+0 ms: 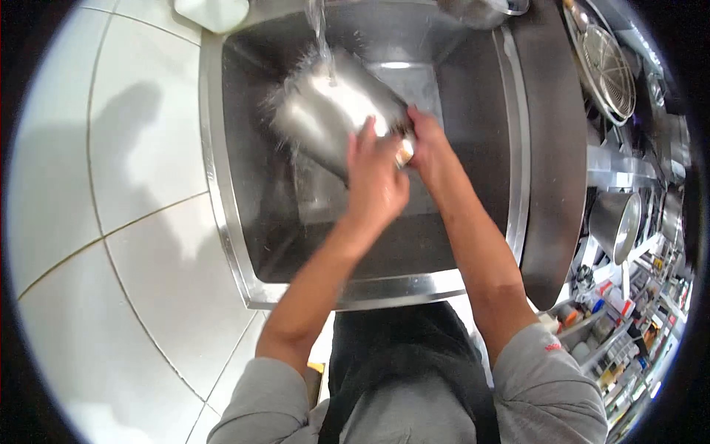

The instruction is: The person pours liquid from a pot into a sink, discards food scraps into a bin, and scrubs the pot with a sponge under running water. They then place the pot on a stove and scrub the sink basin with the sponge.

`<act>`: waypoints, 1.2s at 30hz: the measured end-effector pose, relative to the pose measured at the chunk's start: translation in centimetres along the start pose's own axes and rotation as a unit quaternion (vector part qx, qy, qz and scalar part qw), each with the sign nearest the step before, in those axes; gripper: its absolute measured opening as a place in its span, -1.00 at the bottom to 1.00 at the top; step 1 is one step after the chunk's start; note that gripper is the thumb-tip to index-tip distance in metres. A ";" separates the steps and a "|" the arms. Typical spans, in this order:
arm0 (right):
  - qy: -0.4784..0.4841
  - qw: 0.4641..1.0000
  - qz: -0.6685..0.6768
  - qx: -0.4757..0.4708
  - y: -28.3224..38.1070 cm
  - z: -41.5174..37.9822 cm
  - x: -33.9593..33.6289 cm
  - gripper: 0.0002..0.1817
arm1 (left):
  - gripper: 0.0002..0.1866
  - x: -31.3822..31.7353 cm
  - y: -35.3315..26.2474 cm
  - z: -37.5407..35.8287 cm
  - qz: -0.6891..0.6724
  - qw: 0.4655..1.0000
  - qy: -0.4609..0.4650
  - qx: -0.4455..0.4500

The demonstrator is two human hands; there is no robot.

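A shiny metal container [340,111] is held tilted in the sink under a stream of running water [318,33]. Water splashes off its far side. My right hand [429,137] grips the near right end of the container, with its fingers partly hidden. My left hand [376,174] is pressed to the container's near side, its fingers curled over the surface and slightly blurred. Between my hands a small bright spot shows at the container's edge; I cannot make out what it is.
The deep steel sink [370,296] has a raised metal rim. White tiles [155,244] are on the left. A metal bowl [484,11] is at the sink's back right. To the right are a round strainer [606,70], a saucepan [615,222] and crowded shelves [614,340].
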State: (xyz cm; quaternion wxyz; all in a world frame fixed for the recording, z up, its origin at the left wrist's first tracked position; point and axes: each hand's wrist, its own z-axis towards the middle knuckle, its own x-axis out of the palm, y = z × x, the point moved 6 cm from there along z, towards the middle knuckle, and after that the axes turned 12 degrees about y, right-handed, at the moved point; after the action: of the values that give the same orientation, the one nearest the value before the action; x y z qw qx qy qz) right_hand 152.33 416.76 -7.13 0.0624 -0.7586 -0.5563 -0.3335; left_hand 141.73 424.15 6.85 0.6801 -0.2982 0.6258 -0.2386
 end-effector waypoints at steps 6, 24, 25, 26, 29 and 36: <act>0.127 0.990 -0.052 -0.037 -1.8 0.7 -8.4 -0.39 | -0.17 6.1 -5.5 -5.4 0.139 0.972 0.189 -0.014; 0.114 0.663 -0.673 -0.308 0.9 -14.3 9.3 -0.45 | 0.22 -7.3 12.8 13.4 -0.228 0.900 0.202 -0.313; 0.144 0.525 -0.748 -0.381 -0.2 -16.2 11.0 -0.46 | 0.31 -7.6 13.2 13.6 -0.316 0.871 0.211 -0.310; 0.171 0.513 -0.751 -0.379 -0.7 -17.1 11.5 -0.45 | 0.40 -8.3 12.9 13.8 -0.401 0.835 0.218 -0.307; 0.227 0.502 -0.750 -0.365 -1.7 -19.2 12.5 -0.42 | 0.03 -8.9 15.7 13.5 -0.470 0.774 0.244 -0.347; 0.289 0.817 -0.474 -0.158 2.7 -12.5 12.2 -0.57 | -0.39 -12.8 14.5 6.4 -0.608 0.722 -0.013 -0.330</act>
State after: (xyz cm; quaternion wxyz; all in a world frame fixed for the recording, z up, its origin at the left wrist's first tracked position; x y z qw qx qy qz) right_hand 151.24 419.73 10.23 -0.0668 -0.2695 -0.7430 -0.6090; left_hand 146.11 443.98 5.96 0.2560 -0.8233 0.3403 -0.3752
